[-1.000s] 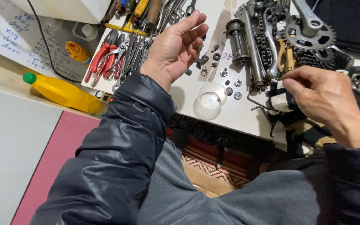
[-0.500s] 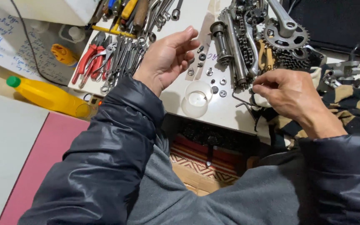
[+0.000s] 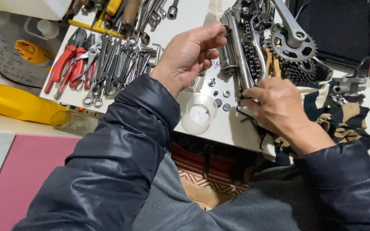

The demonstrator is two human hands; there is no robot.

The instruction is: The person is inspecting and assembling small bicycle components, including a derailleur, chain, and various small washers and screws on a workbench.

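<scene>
My fingers (image 3: pixel 210 36) on the left hand (image 3: pixel 189 57) are curling loosely with nothing between them, hovering over the white surface (image 3: pixel 180 21), while the fingers (image 3: pixel 253 95) on my right hand (image 3: pixel 279 109) are closing around a thin dark wire piece (image 3: pixel 241 112) near the surface's front edge.

Starting at the far left, a yellow bottle (image 3: pixel 13 102) is lying on its side, and next to it the red pliers (image 3: pixel 67 62) and a fan of wrenches (image 3: pixel 116 64) are resting flat. My left arm, in its dark puffy sleeve (image 3: pixel 120 145), is reaching diagonally up from the lower left, wrist bent, palm facing right. Just below that hand a clear plastic cup (image 3: pixel 198 114) is sitting, with small washers and nuts (image 3: pixel 223 96) scattered beside it. Further right a steel axle (image 3: pixel 238 55), a bicycle chain (image 3: pixel 251 57) and a toothed crank sprocket (image 3: pixel 294 45) are lying close together. My right arm is coming in from the lower right, back of the hand up, over a striped cloth (image 3: pixel 343 117).

I am judging that the loose washers are the risk: my left sleeve is passing low over them and the cup, and a careless sweep could knock them off the front edge. The wire piece is also lying close to that edge, so a weak pinch could drop it to the floor.
</scene>
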